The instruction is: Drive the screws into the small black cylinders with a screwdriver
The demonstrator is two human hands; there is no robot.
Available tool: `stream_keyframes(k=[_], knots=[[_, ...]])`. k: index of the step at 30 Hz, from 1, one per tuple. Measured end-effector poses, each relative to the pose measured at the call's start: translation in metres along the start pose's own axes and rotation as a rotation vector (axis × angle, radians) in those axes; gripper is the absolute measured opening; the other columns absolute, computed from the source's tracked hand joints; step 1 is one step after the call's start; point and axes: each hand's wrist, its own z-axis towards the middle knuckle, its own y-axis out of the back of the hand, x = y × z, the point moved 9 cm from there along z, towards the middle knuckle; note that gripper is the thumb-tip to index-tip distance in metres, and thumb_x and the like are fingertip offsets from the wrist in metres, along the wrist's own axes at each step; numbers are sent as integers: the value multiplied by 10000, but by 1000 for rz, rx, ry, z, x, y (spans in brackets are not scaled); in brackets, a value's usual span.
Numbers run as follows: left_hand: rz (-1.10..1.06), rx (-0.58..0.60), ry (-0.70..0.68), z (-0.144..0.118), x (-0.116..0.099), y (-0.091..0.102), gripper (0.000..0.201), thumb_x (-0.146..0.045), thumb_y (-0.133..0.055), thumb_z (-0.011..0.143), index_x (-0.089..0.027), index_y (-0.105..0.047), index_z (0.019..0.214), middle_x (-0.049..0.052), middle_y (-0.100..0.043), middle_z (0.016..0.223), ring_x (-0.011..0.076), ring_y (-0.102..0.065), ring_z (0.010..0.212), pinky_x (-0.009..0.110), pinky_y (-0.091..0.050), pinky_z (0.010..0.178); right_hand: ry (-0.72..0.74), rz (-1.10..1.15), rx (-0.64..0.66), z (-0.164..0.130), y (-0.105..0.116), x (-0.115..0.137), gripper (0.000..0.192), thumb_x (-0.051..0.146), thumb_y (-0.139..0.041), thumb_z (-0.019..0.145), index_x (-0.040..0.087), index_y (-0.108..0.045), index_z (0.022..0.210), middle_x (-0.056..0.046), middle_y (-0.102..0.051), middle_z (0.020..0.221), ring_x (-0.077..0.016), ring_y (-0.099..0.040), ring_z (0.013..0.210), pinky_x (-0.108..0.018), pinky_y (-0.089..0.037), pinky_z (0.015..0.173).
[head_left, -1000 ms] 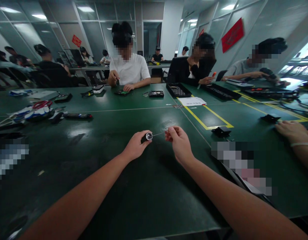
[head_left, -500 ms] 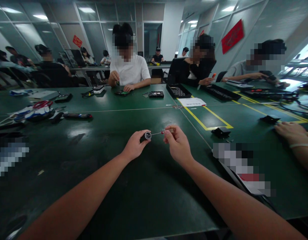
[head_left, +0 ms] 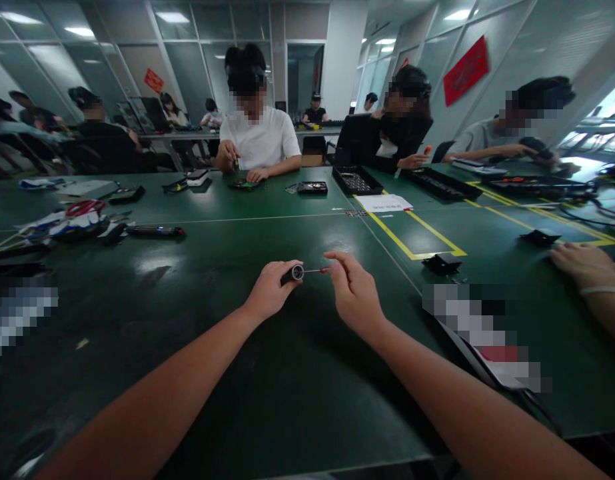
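My left hand [head_left: 270,291] grips a small black cylindrical part [head_left: 293,273] with a round silver end that faces right. My right hand [head_left: 353,291] pinches a thin metal tool with a red collar [head_left: 318,270], held level, its tip at the silver end of the part. Both hands hover just above the dark green table [head_left: 227,347], a little past its middle.
A black clip [head_left: 441,263] lies right of my hands beside yellow floor-style tape lines [head_left: 407,237]. A co-worker's hand [head_left: 584,262] rests at the right edge. Tools and cables [head_left: 77,223] lie at the left. Several people sit along the far side with black trays [head_left: 356,180].
My right hand has moved left, closing the gap, so less of the thin tool's shaft shows between the hands. The left hand has stayed almost still.
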Motion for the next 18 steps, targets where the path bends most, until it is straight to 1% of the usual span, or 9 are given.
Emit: stream_keyframes(k=[3,6,8,10,12,13,16,18], knots=[[-1,-13,12,0,2,1,349,-214,-679,902,-259,-641,1246,37,-693,1160,242,-601,1107,422,-460,997,8,-7,42,0,-3,0,289,326,-417,998,234,-637,1160,-27,-692,833,-208,-638,730,-337,-441,687],[-2,6,10,0,-1,0,336,-221,-673,904,-265,-647,1237,38,-694,1160,246,-601,1118,436,-457,1015,-11,-20,33,1,-2,-1,321,404,-398,1019,246,-670,1082,-17,-679,778,-202,-629,682,-331,-427,654],[0,19,11,0,-2,0,331,-223,-666,908,-270,-649,1235,37,-695,1152,247,-604,1114,448,-456,1026,-16,-34,23,2,-1,-1,356,439,-381,1027,254,-682,1066,-20,-689,778,-203,-632,667,-333,-423,646],[8,30,18,0,-2,0,328,-226,-656,914,-274,-649,1238,37,-696,1138,247,-605,1105,457,-458,1028,-15,-47,26,3,-2,-1,337,420,-393,1021,252,-659,1144,-25,-703,798,-205,-632,659,-339,-425,648],[14,27,23,-1,0,0,332,-231,-652,918,-276,-645,1247,39,-693,1151,248,-600,1117,458,-457,1026,-14,-56,38,4,-3,-1,330,374,-413,1005,234,-604,1235,-31,-704,813,-208,-625,659,-343,-426,654],[13,22,24,-1,1,0,337,-233,-653,919,-279,-642,1253,38,-689,1166,249,-595,1129,456,-455,1026,-12,-55,47,4,-4,-1,329,347,-418,995,225,-583,1252,-33,-700,818,-209,-623,668,-344,-427,661],[11,12,23,-1,2,1,344,-227,-667,912,-281,-642,1251,32,-688,1172,244,-590,1136,447,-451,1025,-16,-42,74,4,-5,-2,286,285,-430,962,219,-588,1190,-24,-672,796,-210,-614,694,-342,-428,677],[14,16,25,-1,1,0,341,-210,-673,904,-274,-648,1238,31,-695,1152,240,-598,1115,445,-452,1026,-34,-41,80,5,-5,-3,245,309,-430,970,231,-620,1104,-15,-661,764,-209,-613,687,-338,-418,666]])
